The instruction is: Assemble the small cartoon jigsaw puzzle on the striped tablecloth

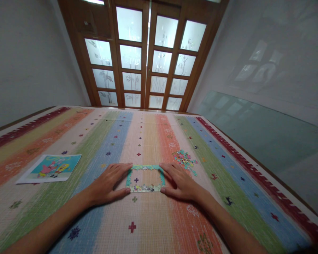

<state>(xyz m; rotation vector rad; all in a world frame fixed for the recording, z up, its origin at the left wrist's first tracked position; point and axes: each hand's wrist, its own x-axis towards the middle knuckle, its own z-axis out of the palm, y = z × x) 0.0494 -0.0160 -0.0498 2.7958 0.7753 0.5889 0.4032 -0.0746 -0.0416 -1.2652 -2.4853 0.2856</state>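
A rectangular jigsaw puzzle border [146,189] of joined pieces lies flat on the striped cloth, mostly turquoise with a paler, patterned bottom strip. Cloth shows through its middle. My left hand [108,183] grips its left side, thumb at the lower corner and fingers at the upper one. On the right side, my right hand [181,181] does the same, fingertips at the top corner and thumb at the bottom. Beyond my right hand sits a loose pile of puzzle pieces [184,158]. A printed cartoon picture [51,168] lies to the left of my left hand.
The table is covered by a striped, patterned tablecloth [132,227]. Wooden doors with frosted panes [132,56] stand beyond its far edge. A pale wall [23,63] rises on the left, and a glassy panel [254,116] leans along the right.
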